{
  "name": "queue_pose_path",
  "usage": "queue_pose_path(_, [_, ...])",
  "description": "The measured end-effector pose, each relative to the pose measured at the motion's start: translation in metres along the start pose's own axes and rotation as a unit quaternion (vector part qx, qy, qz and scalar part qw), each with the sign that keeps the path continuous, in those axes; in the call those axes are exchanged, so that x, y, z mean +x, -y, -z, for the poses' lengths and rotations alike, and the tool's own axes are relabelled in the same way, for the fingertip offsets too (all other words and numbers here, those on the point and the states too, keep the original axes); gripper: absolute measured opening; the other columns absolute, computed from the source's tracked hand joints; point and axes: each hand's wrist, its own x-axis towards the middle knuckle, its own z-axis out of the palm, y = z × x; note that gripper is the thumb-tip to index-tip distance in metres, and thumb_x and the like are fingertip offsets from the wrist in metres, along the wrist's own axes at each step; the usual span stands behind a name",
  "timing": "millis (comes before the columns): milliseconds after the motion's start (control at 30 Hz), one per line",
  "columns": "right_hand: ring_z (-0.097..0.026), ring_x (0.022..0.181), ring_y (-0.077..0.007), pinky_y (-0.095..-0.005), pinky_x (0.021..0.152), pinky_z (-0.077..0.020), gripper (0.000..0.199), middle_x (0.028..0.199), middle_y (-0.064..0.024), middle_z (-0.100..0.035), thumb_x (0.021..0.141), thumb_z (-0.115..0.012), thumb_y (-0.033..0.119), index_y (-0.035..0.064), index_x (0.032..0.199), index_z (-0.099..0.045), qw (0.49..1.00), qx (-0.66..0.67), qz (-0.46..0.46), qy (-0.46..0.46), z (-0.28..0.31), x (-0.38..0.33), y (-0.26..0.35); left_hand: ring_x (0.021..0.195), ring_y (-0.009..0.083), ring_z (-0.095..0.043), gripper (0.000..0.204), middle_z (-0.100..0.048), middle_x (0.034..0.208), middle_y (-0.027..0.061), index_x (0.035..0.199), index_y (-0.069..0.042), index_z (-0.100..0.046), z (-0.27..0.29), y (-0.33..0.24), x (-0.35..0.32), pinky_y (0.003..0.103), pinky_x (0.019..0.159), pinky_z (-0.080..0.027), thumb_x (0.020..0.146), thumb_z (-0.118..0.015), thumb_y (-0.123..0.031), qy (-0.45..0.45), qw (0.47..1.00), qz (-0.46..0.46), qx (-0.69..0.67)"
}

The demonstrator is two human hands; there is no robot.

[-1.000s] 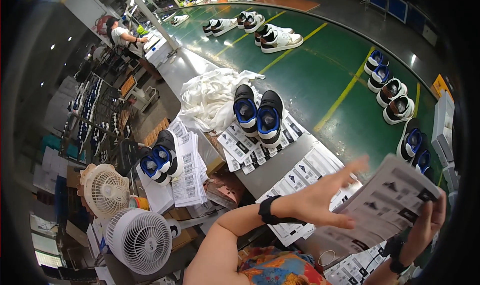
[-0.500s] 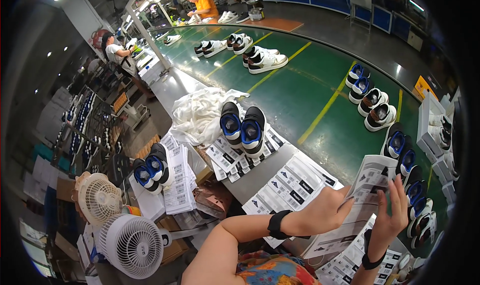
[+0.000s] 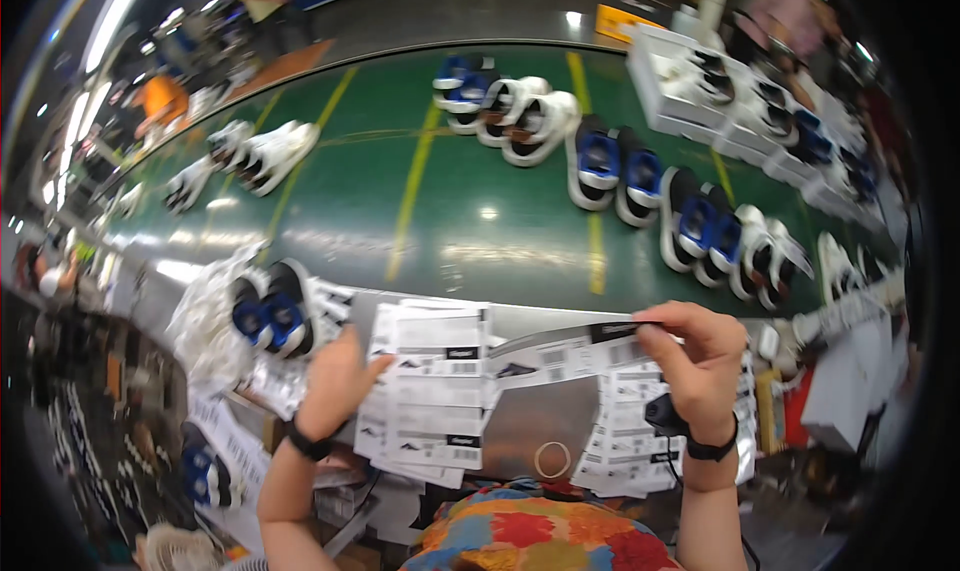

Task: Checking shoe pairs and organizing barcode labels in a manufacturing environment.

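Observation:
My right hand (image 3: pixel 700 356) pinches the end of a narrow strip of printed labels (image 3: pixel 560 358) between thumb and fingers. The strip stretches leftward above the counter, its left end by a stack of label sheets (image 3: pixel 437 391). My left hand (image 3: pixel 340 381) is at that stack's left edge, slightly blurred, its thumb spread from the fingers and nothing visible in it. Just beyond it stands a pair of black shoes with blue lining (image 3: pixel 272 316). Partly beneath my right hand and wrist lies a second batch of label sheets (image 3: pixel 625 446).
A tan ring like a rubber band (image 3: pixel 552 460) lies between the sheet stacks. Beyond runs a green conveyor belt (image 3: pixel 350 206) carrying several pairs of shoes. White boxes (image 3: pixel 685 111) with shoes line its far right side. White crumpled cloth (image 3: pixel 215 321) sits at left. Other people are in the background.
The view has swung to the right. My hands have moved apart from the bunched sheets they handled together; a label strip is now in my right hand, and my left is away to the left.

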Motion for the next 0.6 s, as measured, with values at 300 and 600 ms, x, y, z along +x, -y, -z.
queue_pose_path(300, [-0.063,0.067,-0.0173,-0.025,0.061,-0.0464,0.016,0.079,-0.0117,-0.067,0.078,-0.069,-0.001,-0.0004,0.094,-0.069,0.988,-0.135,0.071,-0.04,0.049,0.014,-0.024,0.124,0.0487,-0.044,0.077,-0.033,0.141,0.0366,0.141,-0.002,-0.035,0.028,-0.083,0.185,0.044,0.099,-0.043,0.078,-0.074,-0.023,-0.03,0.982,-0.187,-0.01])
queue_pose_path(600, [-0.052,0.069,-0.0053,-0.0195,0.054,-0.0457,0.033,0.093,-0.0017,-0.059,0.089,-0.068,0.021,0.0067,0.112,-0.05,0.888,-0.106,-0.166,-0.415,0.218,0.044,-0.193,0.144,0.0456,-0.002,0.091,-0.007,0.153,0.0317,0.137,-0.023,-0.042,-0.055,-0.12,0.441,0.072,0.102,-0.023,0.059,-0.085,-0.036,-0.072,0.966,-0.183,0.17])
